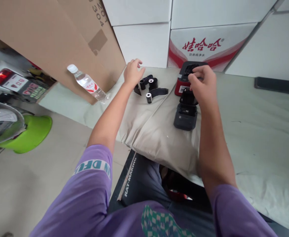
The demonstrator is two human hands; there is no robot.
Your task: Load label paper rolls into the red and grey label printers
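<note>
My left hand (133, 73) is raised over the cloth-covered surface with its fingers apart and nothing in it. Just right of it lie several small rolls of black strip, among them one standing roll (153, 84) and a partly unwound roll (148, 97) with a white end. My right hand (204, 84) is over a red and black box-shaped device (179, 86) that looks like a label printer. Thumb and forefinger are pinched together; what they hold, if anything, I cannot make out. Nearer me sits a smaller black device (185, 118) with its lid up.
A clear water bottle (90, 84) with a red and white label leans beside a tall cardboard box (67, 39). White cartons (141, 44) are stacked at the back. A long black bar (277, 86) lies at the far right. A green stool (33, 133) stands on the left floor.
</note>
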